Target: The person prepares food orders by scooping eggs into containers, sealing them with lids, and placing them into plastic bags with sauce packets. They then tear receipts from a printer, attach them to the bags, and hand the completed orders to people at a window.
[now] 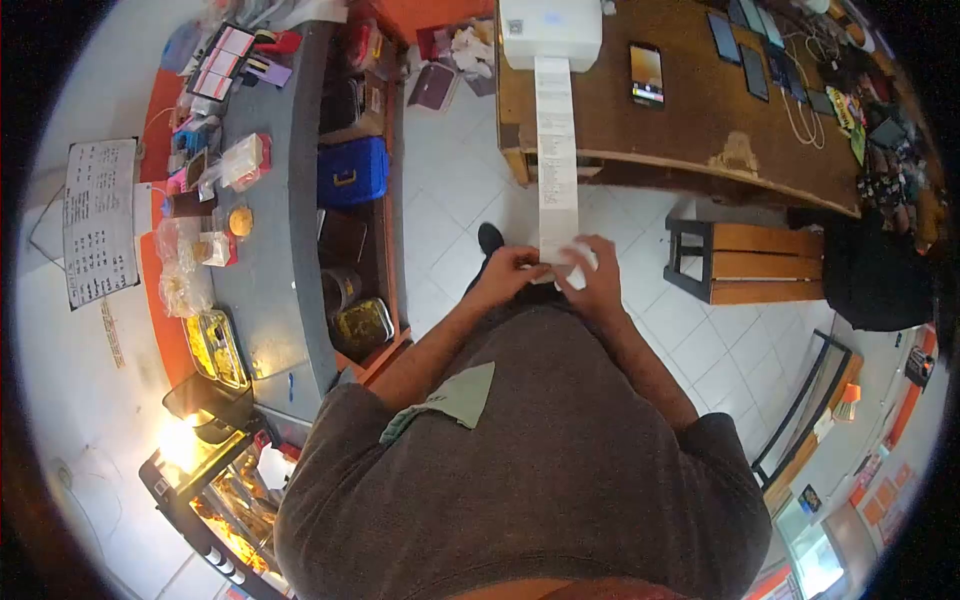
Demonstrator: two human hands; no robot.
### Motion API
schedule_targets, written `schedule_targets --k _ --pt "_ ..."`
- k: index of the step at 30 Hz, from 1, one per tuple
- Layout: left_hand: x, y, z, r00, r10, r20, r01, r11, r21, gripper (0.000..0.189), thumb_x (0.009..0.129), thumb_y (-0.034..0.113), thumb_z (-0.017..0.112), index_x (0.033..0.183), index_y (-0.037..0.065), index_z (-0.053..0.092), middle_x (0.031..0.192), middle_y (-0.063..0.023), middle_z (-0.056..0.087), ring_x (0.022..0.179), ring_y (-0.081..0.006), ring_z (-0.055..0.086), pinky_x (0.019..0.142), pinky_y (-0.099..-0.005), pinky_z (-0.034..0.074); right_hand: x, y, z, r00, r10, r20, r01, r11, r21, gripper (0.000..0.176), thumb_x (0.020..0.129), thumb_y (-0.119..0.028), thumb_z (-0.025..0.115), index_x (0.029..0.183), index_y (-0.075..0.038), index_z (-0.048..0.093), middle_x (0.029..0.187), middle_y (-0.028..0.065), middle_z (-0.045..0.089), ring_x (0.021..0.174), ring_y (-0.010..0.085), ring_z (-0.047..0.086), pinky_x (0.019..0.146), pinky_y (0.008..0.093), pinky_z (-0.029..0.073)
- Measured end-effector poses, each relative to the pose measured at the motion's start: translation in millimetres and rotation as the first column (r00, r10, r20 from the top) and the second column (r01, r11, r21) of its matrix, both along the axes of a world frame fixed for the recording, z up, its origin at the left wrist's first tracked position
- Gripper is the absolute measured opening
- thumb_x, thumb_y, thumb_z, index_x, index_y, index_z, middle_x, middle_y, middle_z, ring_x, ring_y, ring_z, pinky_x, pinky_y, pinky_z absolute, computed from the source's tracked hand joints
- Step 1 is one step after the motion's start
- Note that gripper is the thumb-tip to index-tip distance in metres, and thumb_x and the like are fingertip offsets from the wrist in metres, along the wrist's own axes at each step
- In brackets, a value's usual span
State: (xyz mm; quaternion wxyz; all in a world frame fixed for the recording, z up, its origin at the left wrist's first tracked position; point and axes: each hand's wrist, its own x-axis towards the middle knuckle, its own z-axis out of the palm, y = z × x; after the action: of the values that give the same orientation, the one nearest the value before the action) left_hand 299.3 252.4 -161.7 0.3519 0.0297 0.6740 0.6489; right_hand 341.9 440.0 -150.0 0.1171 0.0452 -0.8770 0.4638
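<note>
A long printed receipt [558,165] hangs out of a white receipt printer [552,30] on the wooden table and reaches down to my hands. At its lower left edge, my left hand [508,277] pinches the paper between thumb and fingers. My right hand [597,280] is closed at the receipt's lower right end, with white paper bunched at its fingers and slightly blurred. Both hands are close together in front of my waist. A pale green cloth [455,398] lies over the upper left of my shirt.
The wooden table [680,120] carries a lit phone [647,75], several other phones and cables. A slatted wooden stool [765,262] stands at the right. On the left, a grey counter [275,230] holds food trays and packets, with a blue case [353,170] on the shelf below.
</note>
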Motion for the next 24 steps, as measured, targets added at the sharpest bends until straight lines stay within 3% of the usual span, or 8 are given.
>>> schedule_targets --k 1,2,6,7,10,17,23,24 --pt "-1.0 -0.6 1.4 0.992 -0.058 -0.110 0.048 0.995 -0.090 0.020 0.081 0.010 0.065 0.097 -0.003 0.063 0.085 -0.0090 0.067 0.080 -0.0140 0.062 0.072 -0.0293 0.050 -4.9 1.2 10.5 0.973 0.167 -0.159 -0.110 0.942 0.317 0.033 0.070 -0.017 0.073 0.100 -0.010 0.060 0.107 0.0112 0.052 0.103 0.0286 0.051 0.082 0.0423 0.046" --pt "1.1 -1.8 4.0 0.970 -0.122 -0.212 0.083 0.979 -0.185 0.020 0.081 0.009 0.062 0.098 -0.002 0.064 0.089 -0.0105 0.068 0.083 -0.0156 0.063 0.076 -0.0309 0.049 -6.4 -2.9 24.2 0.969 0.136 -0.206 -0.069 0.951 0.302 0.021 0.071 -0.018 0.069 0.089 -0.009 0.063 0.097 0.0105 0.057 0.095 0.0288 0.056 0.078 0.0442 0.046" --pt "5.3 -1.1 16.0 0.887 -0.218 -0.408 0.128 0.963 -0.238 0.022 0.081 0.007 0.061 0.102 0.002 0.064 0.093 -0.0136 0.068 0.087 -0.0193 0.065 0.078 -0.0344 0.050 -30.5 -12.8 55.2 0.786 0.222 0.576 -0.555 0.662 0.503 0.013 0.074 -0.018 0.060 0.082 -0.011 0.065 0.083 0.0098 0.064 0.084 0.0245 0.062 0.073 0.0434 0.045" --pt "3.0 -1.9 18.2 0.860 -0.194 -0.471 0.105 0.972 -0.208 0.021 0.080 0.005 0.062 0.101 0.002 0.065 0.095 -0.0138 0.067 0.088 -0.0200 0.065 0.080 -0.0346 0.049 -13.1 -8.5 42.8 0.968 0.226 0.105 -0.240 0.732 0.637 0.006 0.075 -0.017 0.064 0.079 -0.013 0.062 0.080 0.0037 0.065 0.075 0.0198 0.062 0.071 0.0385 0.044" --pt "-0.7 1.7 38.7 0.901 -0.080 -0.426 0.072 0.997 -0.035 0.020 0.081 0.003 0.062 0.101 0.002 0.063 0.087 -0.0112 0.064 0.077 -0.0193 0.062 0.071 -0.0305 0.050 -10.9 0.9 45.1 0.915 0.292 -0.279 -0.151 0.887 0.436 0.011 0.077 -0.014 0.066 0.088 -0.011 0.063 0.088 0.0027 0.066 0.081 0.0169 0.063 0.076 0.0385 0.042" --pt "-9.3 5.0 61.8 0.814 -0.167 -0.556 0.122 0.986 -0.117 0.022 0.082 0.005 0.063 0.103 0.000 0.061 0.088 -0.0130 0.064 0.076 -0.0195 0.063 0.070 -0.0310 0.052 -11.5 3.4 47.0 0.928 0.189 -0.323 -0.080 0.943 0.322 0.011 0.081 -0.008 0.064 0.091 -0.007 0.064 0.089 0.0038 0.067 0.084 0.0178 0.063 0.078 0.0382 0.040" --pt "1.8 -12.2 23.5 0.847 -0.181 -0.499 0.104 0.979 -0.177 0.026 0.083 0.009 0.064 0.107 -0.001 0.059 0.092 -0.0140 0.065 0.077 -0.0201 0.064 0.070 -0.0312 0.052 -19.1 -3.0 40.1 0.973 -0.231 0.023 0.220 0.887 -0.407 0.006 0.080 -0.004 0.063 0.085 -0.004 0.065 0.083 0.0104 0.066 0.083 0.0232 0.064 0.080 0.0334 0.047" --pt "5.7 -16.4 21.3 0.893 -0.158 -0.423 0.104 0.984 -0.148 0.028 0.085 0.011 0.063 0.110 -0.001 0.058 0.094 -0.0140 0.064 0.081 -0.0176 0.062 0.073 -0.0309 0.051 -19.5 -0.2 46.1 0.986 -0.099 -0.134 0.080 0.987 -0.140 0.014 0.075 -0.007 0.069 0.088 -0.005 0.065 0.083 0.0108 0.066 0.083 0.0250 0.064 0.081 0.0343 0.047"
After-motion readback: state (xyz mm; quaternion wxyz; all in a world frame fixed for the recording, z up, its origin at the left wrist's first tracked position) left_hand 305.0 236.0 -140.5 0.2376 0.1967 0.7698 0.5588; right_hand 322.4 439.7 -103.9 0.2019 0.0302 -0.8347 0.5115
